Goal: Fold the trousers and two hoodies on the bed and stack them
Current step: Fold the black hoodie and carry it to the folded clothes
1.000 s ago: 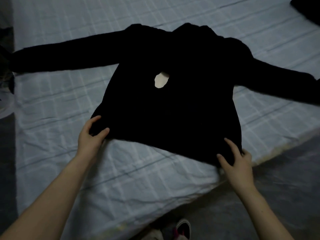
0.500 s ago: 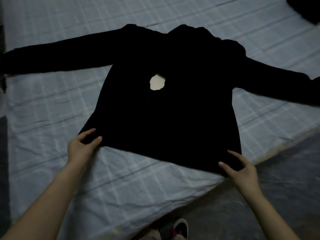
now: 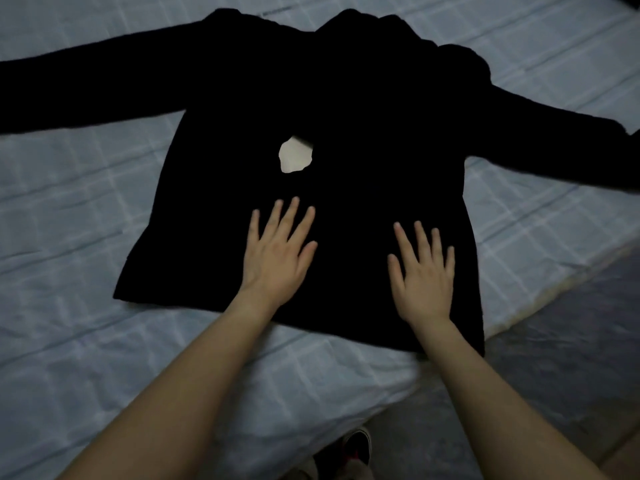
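A pale checked sheet, lightly creased, covers the bed (image 3: 86, 341). A matte black hoodie (image 3: 363, 133) lies flat near its front edge, sleeves spread wide, a pale irregular patch (image 3: 294, 156) at the chest. The left hand (image 3: 277, 258) and right hand (image 3: 424, 275) rest palm-down on its lower half, fingers spread, gripping nothing.

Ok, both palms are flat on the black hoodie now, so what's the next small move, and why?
Probably fold one sleeve in across the body. The black hoodie lies spread flat on the pale checked bedsheet, both sleeves out sideways. The left hand and right hand rest open on its lower body, holding nothing, so either is free to reach out.
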